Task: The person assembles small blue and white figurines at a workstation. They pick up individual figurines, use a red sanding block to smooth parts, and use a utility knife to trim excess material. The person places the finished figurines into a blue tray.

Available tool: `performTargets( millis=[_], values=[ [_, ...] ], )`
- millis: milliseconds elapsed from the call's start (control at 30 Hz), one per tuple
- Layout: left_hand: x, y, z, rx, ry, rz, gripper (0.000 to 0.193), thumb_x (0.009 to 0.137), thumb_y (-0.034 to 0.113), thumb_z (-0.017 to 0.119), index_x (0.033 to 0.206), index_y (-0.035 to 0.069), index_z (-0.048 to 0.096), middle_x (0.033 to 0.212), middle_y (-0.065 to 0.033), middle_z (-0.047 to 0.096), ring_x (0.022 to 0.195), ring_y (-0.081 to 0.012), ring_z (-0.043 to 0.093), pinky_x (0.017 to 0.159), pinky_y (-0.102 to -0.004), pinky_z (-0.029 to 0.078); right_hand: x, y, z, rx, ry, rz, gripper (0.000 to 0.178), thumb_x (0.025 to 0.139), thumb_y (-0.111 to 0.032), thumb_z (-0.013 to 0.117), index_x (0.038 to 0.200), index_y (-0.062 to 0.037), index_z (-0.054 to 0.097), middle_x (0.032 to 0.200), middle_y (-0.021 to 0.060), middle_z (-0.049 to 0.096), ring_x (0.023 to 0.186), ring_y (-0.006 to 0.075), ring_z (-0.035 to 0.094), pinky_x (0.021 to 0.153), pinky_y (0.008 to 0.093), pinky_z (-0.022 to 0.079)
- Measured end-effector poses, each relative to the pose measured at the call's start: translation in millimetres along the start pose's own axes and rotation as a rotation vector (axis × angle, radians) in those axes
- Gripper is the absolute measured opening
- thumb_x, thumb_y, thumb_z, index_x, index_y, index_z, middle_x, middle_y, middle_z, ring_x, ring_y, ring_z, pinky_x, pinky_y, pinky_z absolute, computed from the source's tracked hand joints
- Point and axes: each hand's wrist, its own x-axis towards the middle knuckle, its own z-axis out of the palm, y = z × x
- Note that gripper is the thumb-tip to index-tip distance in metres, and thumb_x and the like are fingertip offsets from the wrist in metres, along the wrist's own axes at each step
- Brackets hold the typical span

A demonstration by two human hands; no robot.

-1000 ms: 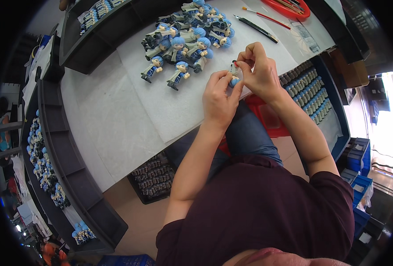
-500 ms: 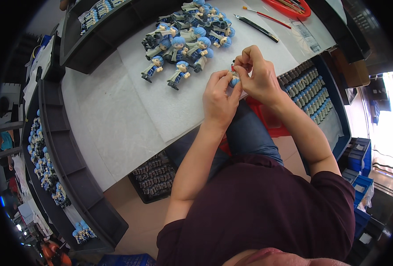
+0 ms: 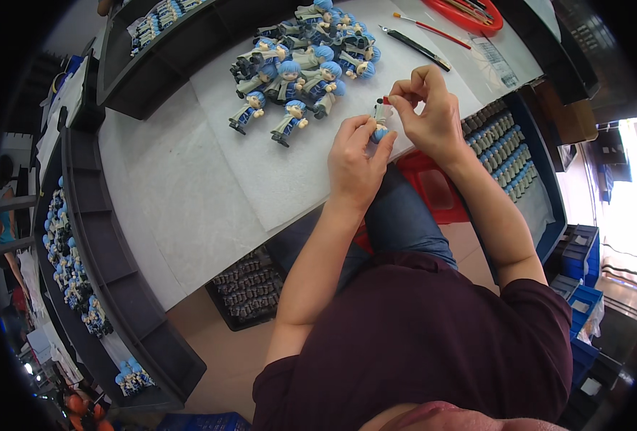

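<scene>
My left hand [image 3: 356,159] pinches a small blue-haired figurine [image 3: 381,133] by its head end, with its black feet pointing away from me. Beside those feet, the thumb and fingertips of my right hand [image 3: 433,118] close on a small red piece [image 3: 386,100]; its kind is too small to make out. On the white sheet beyond, a heap of similar figurines [image 3: 289,70] in pale capes and blue outfits lies together. Two of them, one figurine [image 3: 247,111] and another figurine [image 3: 289,123], lie at the heap's near edge.
A black pen-like tool [image 3: 415,47] and a red-handled brush [image 3: 433,31] lie at the far right, near a red dish [image 3: 476,23] of tools. Dark trays [image 3: 153,93] border the table's left. At my right stands a blue tray [image 3: 545,205] with rows of parts.
My right hand has moved slightly right and away from the figurine, its fingertips now on the red piece. More of the figurine's body and feet shows. My left hand has stayed in place.
</scene>
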Motion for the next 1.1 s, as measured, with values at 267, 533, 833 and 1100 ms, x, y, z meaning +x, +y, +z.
performTargets(
  millis=[267, 533, 833, 1100],
  values=[
    [0, -4, 1, 0.024, 0.0, 0.033, 0.028, 0.075, 0.006, 0.071, 0.096, -0.009, 0.063, 0.093, -0.0151, 0.061, 0.076, -0.021, 0.062, 0.066, -0.0292, 0.05, -4, 4, 7, -0.001, -0.06, -0.013, 0.025, 0.076, 0.008, 0.058, 0.091, -0.0013, 0.041, 0.073, 0.0123, 0.059, 0.068, 0.0223, 0.065, 0.059, 0.03, 0.05],
    [0, -1, -1, 0.01, -0.007, 0.004, 0.027, 0.074, 0.007, 0.072, 0.095, -0.008, 0.063, 0.094, -0.015, 0.062, 0.077, -0.0217, 0.062, 0.068, -0.0291, 0.051, -9, 1, 8, -0.041, -0.083, -0.044, 0.025, 0.075, 0.009, 0.058, 0.089, -0.0006, 0.041, 0.07, 0.0127, 0.056, 0.067, 0.025, 0.064, 0.059, 0.0307, 0.05],
    [0, -2, 1, 0.004, 0.0, 0.005, 0.028, 0.074, 0.006, 0.072, 0.097, -0.008, 0.063, 0.094, -0.0146, 0.062, 0.078, -0.0207, 0.062, 0.068, -0.029, 0.05, -7, 6, 8, -0.045, -0.056, -0.035, 0.023, 0.074, 0.008, 0.059, 0.087, -0.0011, 0.042, 0.069, 0.0131, 0.059, 0.064, 0.0267, 0.063, 0.058, 0.0315, 0.049],
    [0, -3, 2, 0.009, -0.005, -0.003, 0.031, 0.074, 0.009, 0.074, 0.097, -0.009, 0.063, 0.094, -0.015, 0.062, 0.076, -0.0196, 0.062, 0.067, -0.0275, 0.05, -7, 12, 9, -0.057, -0.072, -0.099, 0.025, 0.073, 0.008, 0.06, 0.089, -0.0013, 0.043, 0.071, 0.0131, 0.059, 0.064, 0.0276, 0.062, 0.057, 0.0325, 0.049]
  ],
)
